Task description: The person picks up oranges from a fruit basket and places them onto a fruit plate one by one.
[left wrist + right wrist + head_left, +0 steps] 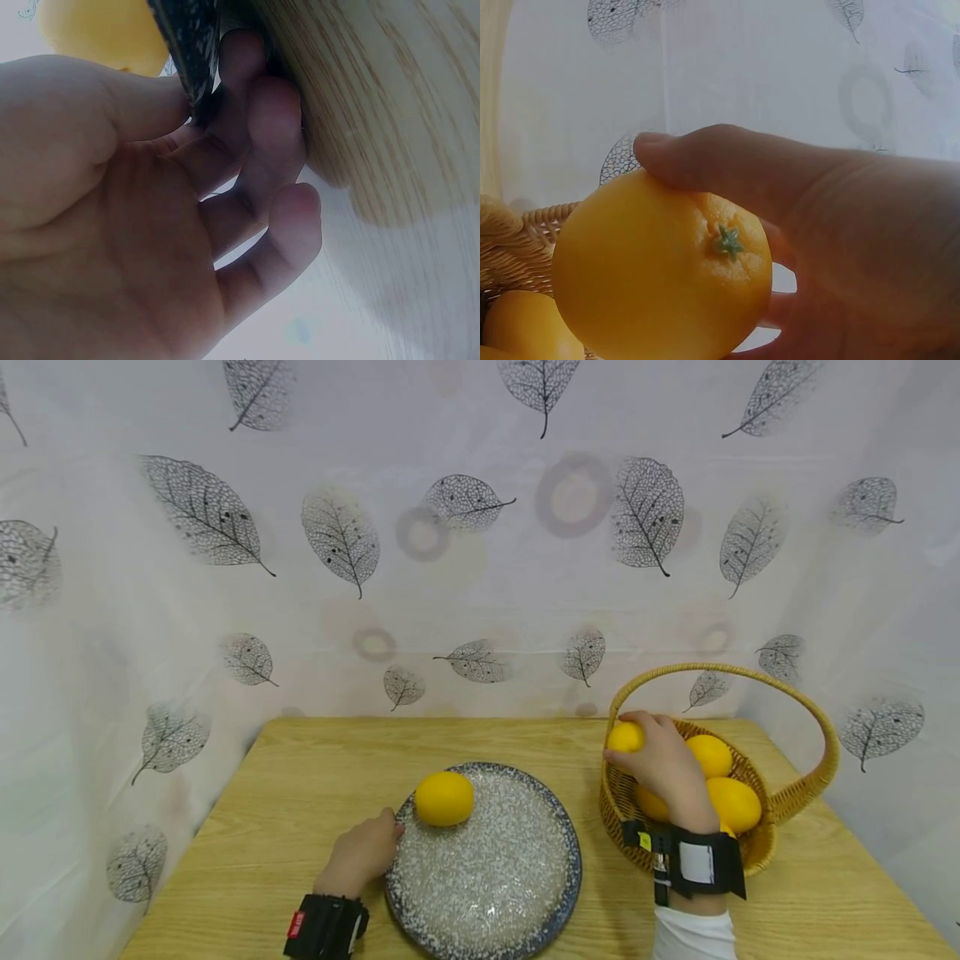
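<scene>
My left hand (365, 855) grips the left rim of a round speckled grey plate (517, 868) with a dark edge. In the left wrist view, the thumb lies on one side of the rim and the curled fingers (274, 112) on the other. A yellow-orange round fruit (444, 798) sits on the plate near its upper left rim. Over the left side of a wicker basket (613, 814), my right hand (667, 772) holds an orange (660, 270) between thumb and fingers. Its green star-shaped stem end shows in the right wrist view. My right hand and wrist partly hide the basket's contents.
Several more yellow-orange fruits (733, 804) lie in the basket. Its tall handle (806, 706) arches over it and reaches out to the right. Everything stands on a wood-grain table (315, 777), with a leaf-printed pale curtain (480, 602) behind and at both sides.
</scene>
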`<state>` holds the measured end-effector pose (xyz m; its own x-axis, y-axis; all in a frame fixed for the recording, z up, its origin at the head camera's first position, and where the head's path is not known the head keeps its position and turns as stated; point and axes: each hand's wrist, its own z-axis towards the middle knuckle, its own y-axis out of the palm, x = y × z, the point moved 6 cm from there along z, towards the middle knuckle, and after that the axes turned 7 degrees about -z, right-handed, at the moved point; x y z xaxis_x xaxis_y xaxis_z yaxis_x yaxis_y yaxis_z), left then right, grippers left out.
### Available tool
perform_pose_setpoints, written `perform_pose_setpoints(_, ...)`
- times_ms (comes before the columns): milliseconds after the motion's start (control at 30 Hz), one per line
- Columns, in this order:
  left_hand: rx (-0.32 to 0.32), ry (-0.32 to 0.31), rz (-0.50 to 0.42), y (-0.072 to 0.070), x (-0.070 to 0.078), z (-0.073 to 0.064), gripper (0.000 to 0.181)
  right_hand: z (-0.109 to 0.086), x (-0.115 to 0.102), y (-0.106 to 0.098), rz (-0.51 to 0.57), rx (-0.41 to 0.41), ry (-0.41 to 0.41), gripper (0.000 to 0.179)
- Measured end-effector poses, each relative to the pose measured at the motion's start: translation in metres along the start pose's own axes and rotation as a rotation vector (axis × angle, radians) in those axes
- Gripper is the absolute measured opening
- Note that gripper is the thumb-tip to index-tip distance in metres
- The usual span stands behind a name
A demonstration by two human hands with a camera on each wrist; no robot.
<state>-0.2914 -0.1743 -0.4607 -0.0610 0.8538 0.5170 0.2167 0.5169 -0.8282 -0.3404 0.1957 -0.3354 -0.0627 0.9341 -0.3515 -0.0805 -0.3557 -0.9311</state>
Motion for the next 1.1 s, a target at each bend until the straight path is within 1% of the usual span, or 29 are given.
perform_pose_setpoints(300,-0.007,-0.010,-0.005,0.000,-0.001,0.001,0.030,-0.007,-0.013,-0.009,-0.015,0.028,-0.015,0.065)
perform_pose_setpoints(700,-0.008,-0.017,-0.005,0.000,0.000,0.000,0.030,-0.016,-0.032,-0.016,-0.038,0.032,-0.032,0.066)
perform_pose_setpoints(800,-0.004,-0.015,-0.005,-0.001,0.000,0.000,0.030,-0.018,-0.038,-0.017,-0.043,0.042,-0.040,0.065)
perform_pose_setpoints(1000,0.025,0.019,0.024,-0.002,0.002,-0.001,0.029,-0.019,-0.052,-0.014,-0.041,0.071,-0.073,0.063)
perform_pose_setpoints(1100,0.022,0.017,0.028,-0.002,0.002,-0.002,0.030,-0.018,-0.060,-0.011,-0.048,0.073,-0.091,0.062)
